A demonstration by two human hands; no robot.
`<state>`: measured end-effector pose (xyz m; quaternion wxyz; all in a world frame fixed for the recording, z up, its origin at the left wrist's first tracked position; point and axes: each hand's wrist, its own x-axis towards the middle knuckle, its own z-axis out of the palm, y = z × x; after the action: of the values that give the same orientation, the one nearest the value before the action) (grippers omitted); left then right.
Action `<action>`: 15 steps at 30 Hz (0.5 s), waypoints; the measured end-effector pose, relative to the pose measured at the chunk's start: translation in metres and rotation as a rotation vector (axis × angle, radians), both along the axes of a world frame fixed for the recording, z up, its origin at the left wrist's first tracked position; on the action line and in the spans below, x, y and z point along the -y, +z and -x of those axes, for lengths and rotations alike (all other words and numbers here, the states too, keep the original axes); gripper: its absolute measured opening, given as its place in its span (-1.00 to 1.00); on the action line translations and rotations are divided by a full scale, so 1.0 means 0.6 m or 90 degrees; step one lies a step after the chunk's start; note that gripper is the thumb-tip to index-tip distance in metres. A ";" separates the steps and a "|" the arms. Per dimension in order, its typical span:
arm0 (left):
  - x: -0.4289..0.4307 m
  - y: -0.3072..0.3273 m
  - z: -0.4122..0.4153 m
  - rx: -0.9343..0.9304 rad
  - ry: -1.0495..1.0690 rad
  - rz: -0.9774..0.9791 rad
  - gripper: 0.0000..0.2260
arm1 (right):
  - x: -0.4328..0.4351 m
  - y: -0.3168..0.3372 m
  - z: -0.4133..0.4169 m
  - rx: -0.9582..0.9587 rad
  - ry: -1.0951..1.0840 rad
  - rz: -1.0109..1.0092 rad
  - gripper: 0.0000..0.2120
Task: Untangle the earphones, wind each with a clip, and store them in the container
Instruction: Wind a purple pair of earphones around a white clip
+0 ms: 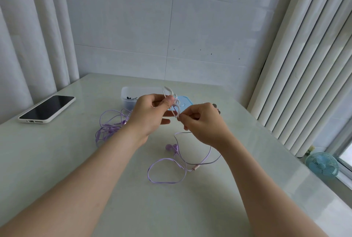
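- Pinching a white clip (174,101) between thumb and curled fingertips, the left hand (150,116) is held raised above the desk (76,160), near the middle of the view.
- The right hand (204,124) is seen just at 3 o'clock of the left, its thumb and forefinger pressed together on a thin cord right at the lower end of the clip; the other fingers are curled in.
- From that pinch the cord is seen hanging down to the loose purple earphones (165,179), which are spread in open loops on the desk at 6 o'clock of the hands.
- Its two earbuds (171,147) are laid together on the desk, just below the hands.
- A second, tangled bundle of purple cord (109,128) is heaped on the desk at 9 o'clock of the left hand, partly hidden behind the wrist.
- A clear container (131,92) is placed at 12 o'clock of the left hand, farther back on the desk; small dark items are seen inside, too blurred to be told.
- A blue lid (185,102) is laid flat just right of the container, partly hidden by the clip and the hands.
- A phone (46,109) in a pale case is laid screen-up at 9 o'clock, near the desk's left edge.
- A small blue fan (322,163) is set at 4 o'clock, off the desk, by the window.
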<state>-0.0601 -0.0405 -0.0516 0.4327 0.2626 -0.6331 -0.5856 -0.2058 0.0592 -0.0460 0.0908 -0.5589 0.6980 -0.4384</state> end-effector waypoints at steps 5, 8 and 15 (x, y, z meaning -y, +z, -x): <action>-0.003 0.001 -0.002 0.001 0.031 -0.033 -0.78 | -0.013 0.010 -0.005 0.050 0.069 -0.061 -0.84; 0.004 0.001 -0.008 0.010 0.070 -0.021 -0.78 | -0.016 0.017 -0.011 0.075 0.095 -0.026 -0.84; 0.011 -0.003 -0.014 0.090 -0.008 0.072 -0.86 | -0.003 0.021 -0.003 0.229 0.011 0.166 -0.82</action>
<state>-0.0520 -0.0472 -0.0535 0.3971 0.2744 -0.6960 -0.5316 -0.2042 0.0612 -0.0333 0.1442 -0.4848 0.6032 -0.6167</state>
